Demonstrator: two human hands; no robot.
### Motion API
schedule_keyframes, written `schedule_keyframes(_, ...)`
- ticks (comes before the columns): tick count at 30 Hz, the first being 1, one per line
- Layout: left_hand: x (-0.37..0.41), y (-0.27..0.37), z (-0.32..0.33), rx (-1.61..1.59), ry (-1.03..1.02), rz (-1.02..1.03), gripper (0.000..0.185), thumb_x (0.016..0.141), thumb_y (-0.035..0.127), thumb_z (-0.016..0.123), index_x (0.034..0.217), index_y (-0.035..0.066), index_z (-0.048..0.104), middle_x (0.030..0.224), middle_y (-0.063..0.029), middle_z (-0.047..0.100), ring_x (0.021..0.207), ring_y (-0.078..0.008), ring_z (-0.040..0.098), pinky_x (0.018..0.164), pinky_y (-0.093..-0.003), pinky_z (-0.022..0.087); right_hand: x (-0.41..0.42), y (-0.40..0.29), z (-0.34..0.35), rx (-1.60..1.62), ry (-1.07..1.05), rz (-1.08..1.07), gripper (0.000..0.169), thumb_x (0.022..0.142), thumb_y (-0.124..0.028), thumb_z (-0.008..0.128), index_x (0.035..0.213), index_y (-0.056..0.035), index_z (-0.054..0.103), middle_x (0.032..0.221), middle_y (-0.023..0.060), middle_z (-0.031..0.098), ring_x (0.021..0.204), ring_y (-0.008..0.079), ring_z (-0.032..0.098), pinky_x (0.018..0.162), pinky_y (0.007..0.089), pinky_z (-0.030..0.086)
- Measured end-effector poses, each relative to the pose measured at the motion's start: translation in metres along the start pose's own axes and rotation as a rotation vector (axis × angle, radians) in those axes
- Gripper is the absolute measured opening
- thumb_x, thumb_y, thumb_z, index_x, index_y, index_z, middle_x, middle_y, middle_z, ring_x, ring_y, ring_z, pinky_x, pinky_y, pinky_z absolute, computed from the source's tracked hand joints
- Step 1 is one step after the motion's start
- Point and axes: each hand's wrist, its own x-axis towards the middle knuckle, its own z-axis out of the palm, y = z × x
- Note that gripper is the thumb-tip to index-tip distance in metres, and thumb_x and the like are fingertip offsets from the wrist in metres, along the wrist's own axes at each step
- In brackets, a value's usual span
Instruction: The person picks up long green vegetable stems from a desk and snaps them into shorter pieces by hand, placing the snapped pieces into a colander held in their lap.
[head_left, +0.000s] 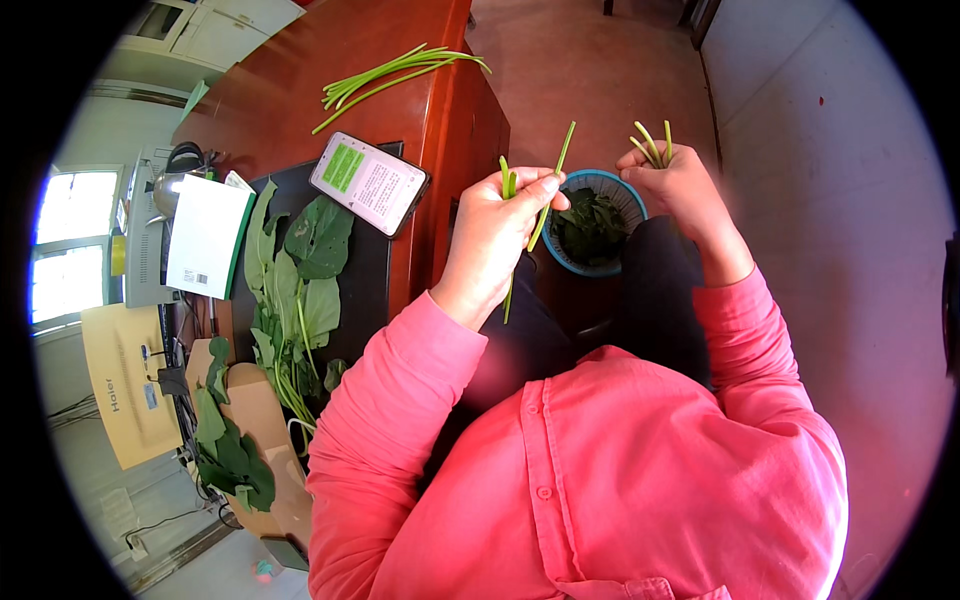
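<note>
My left hand (501, 229) grips a few green stalks (560, 154); one sticks up between thumb and forefinger, and others poke out above and below the fist. A small bunch of short, pale green stalk pieces (654, 142) is pinched in my right hand (671, 176), apart from the left. Below and between the hands, a blue plastic basket (641, 202) holds dark green leaves (589, 225). It stands by my knees. On the desk (300, 82) to the left, a bundle of long bare stalks (397, 73) lies near the far edge.
A smartphone (369, 184) with its screen lit lies at the desk edge. Leafy stems (296, 322) spread over a dark mat, and more leaves (229, 450) rest on cardboard (259, 405). A white box (206, 236), a kettle (176, 184) and a Haier monitor (131, 390) stand behind. A wall (825, 247) rises at right.
</note>
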Motion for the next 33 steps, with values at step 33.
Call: schedule_keyframes(33, -0.001, -0.005, 0.007, 0.183, -0.138, -0.039, 0.018, 0.089, 0.013, 0.058, 0.099, -0.001, 0.062, 0.074, 0.0005, 0.059, 0.057, -0.0007, 0.04, 0.052, -0.0157, 0.029, -0.019, -0.037, 0.005, 0.291, -0.125, 0.042, 0.011, 0.08, -0.01, 0.065, 0.081, 0.0005, 0.063, 0.053, -0.0043, 0.046, 0.042, 0.002, 0.031, 0.039, 0.0196, 0.021)
